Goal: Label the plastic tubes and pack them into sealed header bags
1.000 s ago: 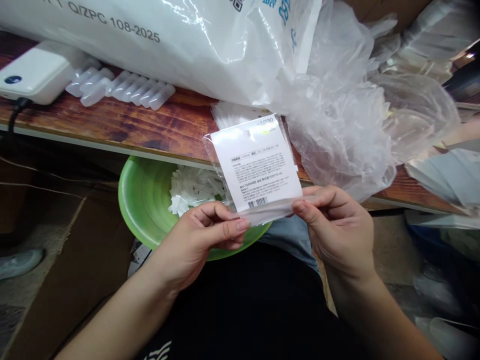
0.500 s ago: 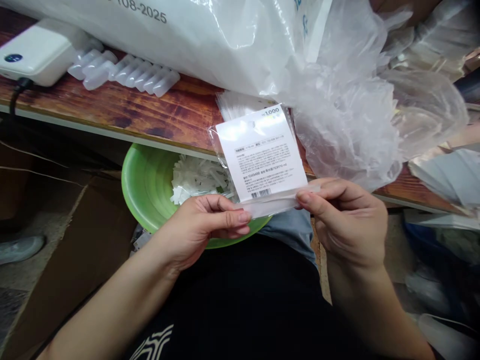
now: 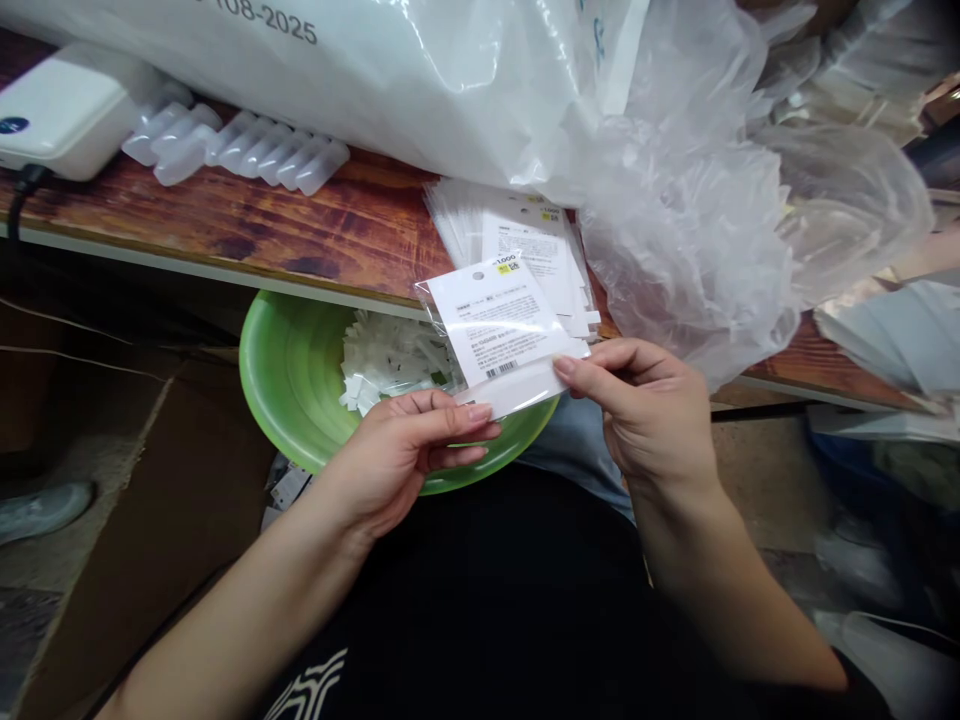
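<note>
A small clear plastic packet with a white printed label (image 3: 501, 325) is held between both hands above my lap. My left hand (image 3: 405, 455) pinches its lower left corner, fingers closed. My right hand (image 3: 637, 405) pinches its lower right edge by the flap, fingers closed. Right behind the packet, on the wooden table edge (image 3: 285, 240), lies a stack of like packets (image 3: 525, 235). Under the table edge sits a green bowl (image 3: 289, 390) holding several small white paper strips (image 3: 390, 365).
A large white printed sack (image 3: 375, 80) and crumpled clear plastic bags (image 3: 720, 230) cover the table's back and right. A white box with a cable (image 3: 56, 120) and a row of clear plastic pieces (image 3: 232, 155) lie at left. A cardboard box (image 3: 165, 500) stands on the floor at left.
The packet has tilted flatter and dropped lower, uncovering the stack of packets behind it. My right hand has slid left along the bottom flap.
</note>
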Motion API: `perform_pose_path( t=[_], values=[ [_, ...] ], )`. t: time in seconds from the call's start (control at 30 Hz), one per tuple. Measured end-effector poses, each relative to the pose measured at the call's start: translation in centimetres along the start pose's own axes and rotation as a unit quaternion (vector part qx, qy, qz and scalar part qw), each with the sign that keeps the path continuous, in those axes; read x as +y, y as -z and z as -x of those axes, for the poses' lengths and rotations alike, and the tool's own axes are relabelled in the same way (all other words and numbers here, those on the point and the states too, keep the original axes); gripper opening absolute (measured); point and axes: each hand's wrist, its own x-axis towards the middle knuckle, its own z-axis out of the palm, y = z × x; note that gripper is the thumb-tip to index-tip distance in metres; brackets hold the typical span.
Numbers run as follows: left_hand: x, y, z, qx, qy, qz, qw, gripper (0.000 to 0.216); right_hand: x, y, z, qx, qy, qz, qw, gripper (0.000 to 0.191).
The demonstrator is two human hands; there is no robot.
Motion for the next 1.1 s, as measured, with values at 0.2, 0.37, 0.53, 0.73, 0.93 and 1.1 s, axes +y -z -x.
perform_pose_path(
  t=[0.2, 0.37, 0.53, 0.73, 0.93, 1.1],
  values=[
    [-0.1, 0.2, -0.2, -0.018, 0.006, 0.016, 1.0, 0.012, 0.1, -0.1, -0.2, 0.002, -0.015, 0.04, 0.999, 0.021],
    [-0.2, 0.1, -0.5, -0.001, 0.01, 0.015, 1.0, 0.013, -0.3, 0.0, -0.2, 0.008, -0.02, 0.065, 0.998, 0.024],
    [-0.4, 0.0, -0.6, -0.009, -0.003, 0.025, 1.0, 0.018, -1.3, 0.4, -0.5, -0.061, -0.041, 0.137, 0.988, 0.031],
    [-0.4, 0.0, -0.5, -0.021, -0.045, 0.045, 0.998, 0.022, -3.4, 0.9, -1.0, -0.024, 0.14, 0.2, 0.969, 0.035],
    [-0.5, -0.7, 0.1, -0.036, -0.141, 0.028, 0.989, 0.026, -6.9, -0.8, -2.0, -0.273, 0.463, 0.409, 0.737, 0.021],
    [-0.2, -1.1, 0.6, -0.019, -0.219, 0.012, 0.975, 0.022, -7.6, -3.8, -3.2, -0.397, 0.483, 0.44, 0.644, 0.013]
  ],
)
